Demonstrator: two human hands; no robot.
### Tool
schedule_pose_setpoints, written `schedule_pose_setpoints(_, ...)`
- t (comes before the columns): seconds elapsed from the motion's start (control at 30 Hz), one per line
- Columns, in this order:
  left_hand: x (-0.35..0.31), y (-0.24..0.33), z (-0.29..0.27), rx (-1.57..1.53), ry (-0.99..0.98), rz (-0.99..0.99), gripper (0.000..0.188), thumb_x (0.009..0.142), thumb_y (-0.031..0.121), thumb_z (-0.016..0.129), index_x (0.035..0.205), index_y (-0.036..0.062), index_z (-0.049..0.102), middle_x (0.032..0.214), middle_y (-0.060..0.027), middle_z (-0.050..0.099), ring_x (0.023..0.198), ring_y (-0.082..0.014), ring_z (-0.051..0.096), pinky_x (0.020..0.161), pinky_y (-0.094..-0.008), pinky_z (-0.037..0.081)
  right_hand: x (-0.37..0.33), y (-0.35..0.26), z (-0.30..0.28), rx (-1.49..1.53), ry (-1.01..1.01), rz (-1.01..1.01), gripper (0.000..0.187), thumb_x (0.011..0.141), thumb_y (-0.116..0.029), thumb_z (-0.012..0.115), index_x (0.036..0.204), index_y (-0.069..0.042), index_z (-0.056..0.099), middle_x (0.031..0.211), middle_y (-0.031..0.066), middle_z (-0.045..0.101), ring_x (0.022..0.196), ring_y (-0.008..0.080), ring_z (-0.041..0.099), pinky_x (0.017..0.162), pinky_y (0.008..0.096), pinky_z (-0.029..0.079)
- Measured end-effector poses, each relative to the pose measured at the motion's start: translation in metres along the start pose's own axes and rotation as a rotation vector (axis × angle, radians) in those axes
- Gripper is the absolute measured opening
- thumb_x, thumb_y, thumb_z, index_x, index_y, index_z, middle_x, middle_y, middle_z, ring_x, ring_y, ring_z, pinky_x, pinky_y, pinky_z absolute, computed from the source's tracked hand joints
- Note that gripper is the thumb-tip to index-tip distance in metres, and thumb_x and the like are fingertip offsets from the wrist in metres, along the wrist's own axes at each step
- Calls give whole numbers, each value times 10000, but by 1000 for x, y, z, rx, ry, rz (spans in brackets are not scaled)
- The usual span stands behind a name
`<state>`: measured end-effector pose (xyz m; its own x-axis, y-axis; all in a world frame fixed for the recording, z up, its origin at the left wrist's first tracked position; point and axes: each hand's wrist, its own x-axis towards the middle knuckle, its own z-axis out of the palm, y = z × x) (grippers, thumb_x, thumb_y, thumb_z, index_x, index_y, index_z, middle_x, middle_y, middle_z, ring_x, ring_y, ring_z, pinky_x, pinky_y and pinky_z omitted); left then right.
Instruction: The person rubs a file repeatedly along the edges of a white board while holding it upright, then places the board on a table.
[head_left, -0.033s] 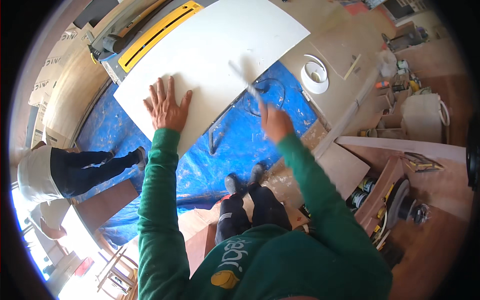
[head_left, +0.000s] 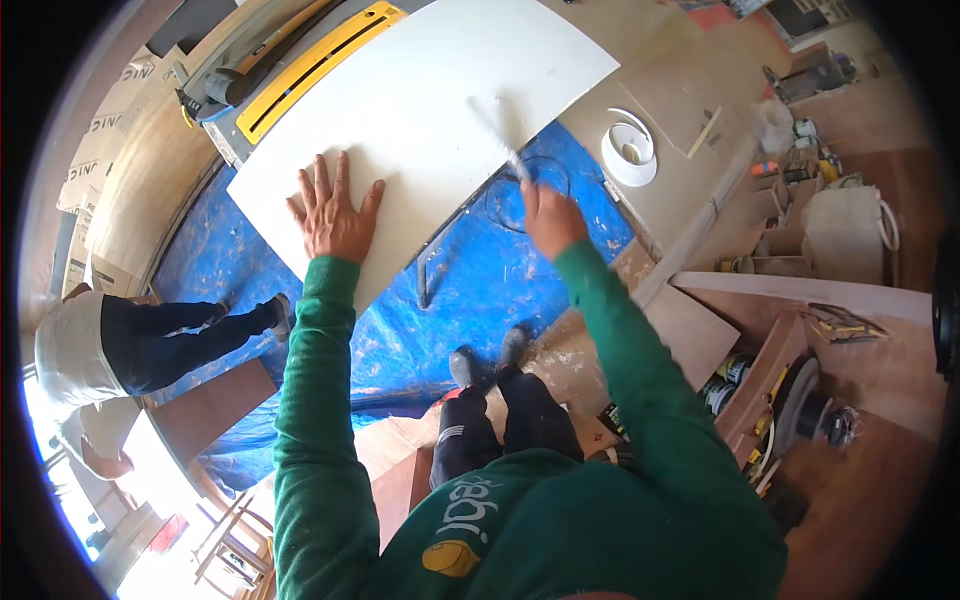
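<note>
My left hand (head_left: pixel 337 212) lies flat with its fingers spread on a large white panel (head_left: pixel 430 95). Closed around the near end of a long thin pale tool (head_left: pixel 501 134) is my right hand (head_left: pixel 553 218), just off the panel's near edge. The tool slants up and left across that edge, its far end over the white surface. Motion blurs it, so I cannot tell its exact kind or whether it touches the panel.
A yellow slotted insert (head_left: pixel 318 70) lies along the panel's far left side. Blue sheeting (head_left: pixel 460 270) covers the floor below, with a loop of cable on it. A coil of white strip (head_left: pixel 630 155) rests on a board at right. Another person (head_left: pixel 120 345) stands at left.
My right hand and the tool have shifted slightly to the right, and the hand a little farther away from me. My left hand has stayed in place on the panel.
</note>
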<state>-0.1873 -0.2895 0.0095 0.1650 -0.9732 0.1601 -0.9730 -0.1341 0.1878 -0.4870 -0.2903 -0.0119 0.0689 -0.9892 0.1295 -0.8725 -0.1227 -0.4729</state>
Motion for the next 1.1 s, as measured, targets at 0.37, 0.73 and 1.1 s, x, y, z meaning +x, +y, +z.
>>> schedule_pose_setpoints(0.37, -1, 1, 0, 10, -27, -7, 737, 908, 644, 427, 1497, 207, 349, 1578, -125, 242, 1470, -379, 124, 1158, -601, 56, 27, -3, -11, -86, 6, 106, 449, 1011, -375, 408, 811, -13, 583, 729, 269, 624, 703, 489, 599, 607, 557, 487)
schedule_pose_setpoints(0.73, -2, 5, -1, -12, -64, -6, 730, 913, 630, 432, 1498, 202, 344, 1578, -123, 241, 1467, -391, 119, 1156, -607, 46, 5, -8, -2, -36, -49, 140, 449, 1005, -389, 407, 815, -24, 586, 730, 276, 621, 698, 499, 598, 613, 583, 477)
schedule_pose_setpoints(1.1, -2, 2, -4, -23, -63, -26, 717, 916, 622, 432, 1496, 208, 350, 1580, -114, 241, 1472, -375, 113, 1161, -599, 35, 8, -31, -2, -9, -42, 173, 459, 1013, -375, 395, 834, -9, 606, 745, 266, 633, 726, 482, 608, 649, 570, 488)
